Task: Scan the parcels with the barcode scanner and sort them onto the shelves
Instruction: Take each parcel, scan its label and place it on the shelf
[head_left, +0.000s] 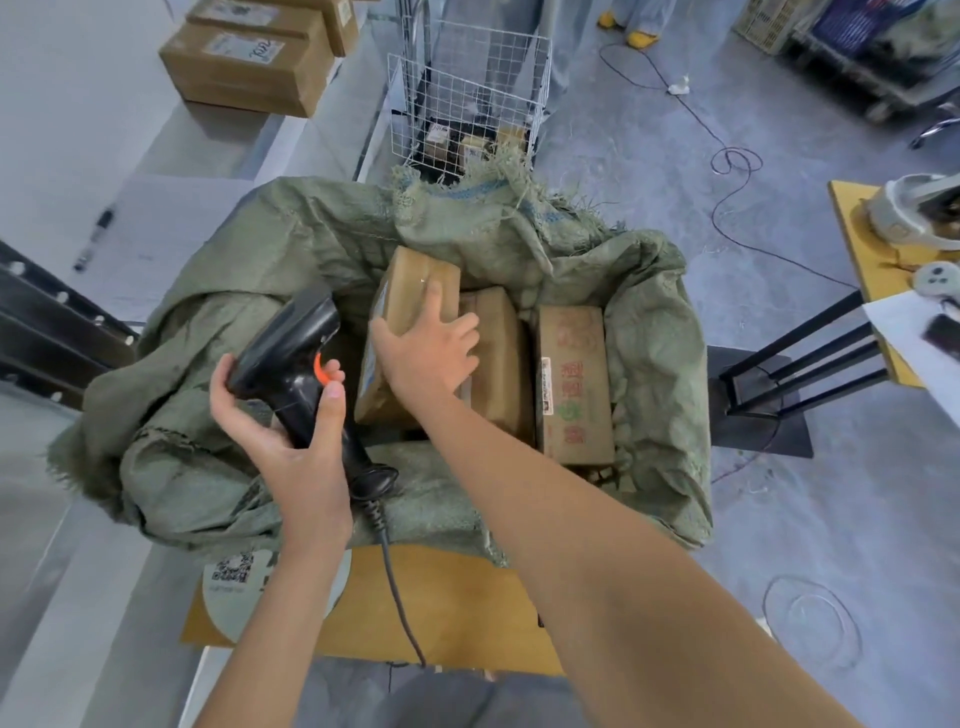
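My left hand (291, 431) grips the handle of a black barcode scanner (291, 353) with an orange trigger, its cable trailing down toward me. My right hand (426, 353) rests on a taped brown parcel (410, 291) that lies tilted in an open green woven sack (270, 249), thumb on its left side and fingers spread over its top. Two more parcels lie beside it in the sack: a brown one (498, 364) partly under my hand and one with red print (571, 384) at the right.
Brown boxes (249, 57) sit on the grey shelf at upper left, with a pen (93, 239) lower on it. A white wire basket (467, 104) holding small parcels stands behind the sack. A yellow table (883, 270) with devices is at right. Cables cross the floor.
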